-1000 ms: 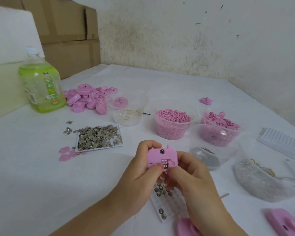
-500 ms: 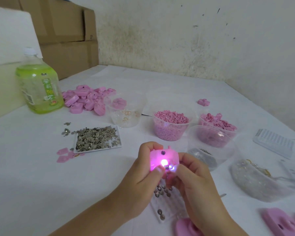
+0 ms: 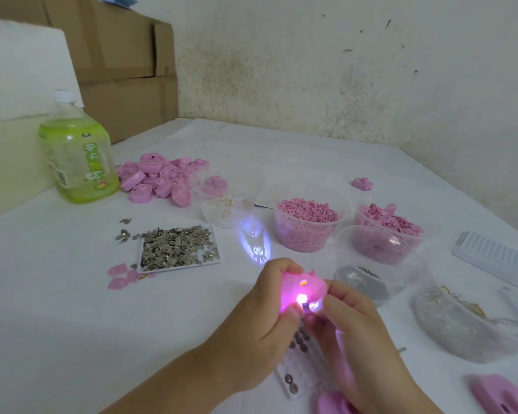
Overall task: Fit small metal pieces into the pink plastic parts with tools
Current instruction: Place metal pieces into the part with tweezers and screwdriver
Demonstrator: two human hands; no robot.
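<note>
Across the white table point(image 3: 57, 294) everything fans out from my hands. Far back at eleven o'clock, cardboard boxes point(image 3: 117, 55) stand against the wall. Nearer, at ten o'clock, the green bottle point(image 3: 78, 162) stands upright, with a heap of pink plastic parts point(image 3: 159, 177) just beside it at its three o'clock. A clear tub of pink pellets point(image 3: 307, 225) sits at twelve o'clock from my hands, and the tray of small metal pieces point(image 3: 177, 248) lies at ten o'clock, closer in. My left hand point(image 3: 266, 324) curls round the pink part point(image 3: 302, 285), which I hold above the table, thumb pressed on its lower face. My right hand point(image 3: 359, 339) pinches its right edge. A pink-white light glows by my left thumb, and a bluish patch of light point(image 3: 256, 246) falls on the table at eleven o'clock from the part.
</note>
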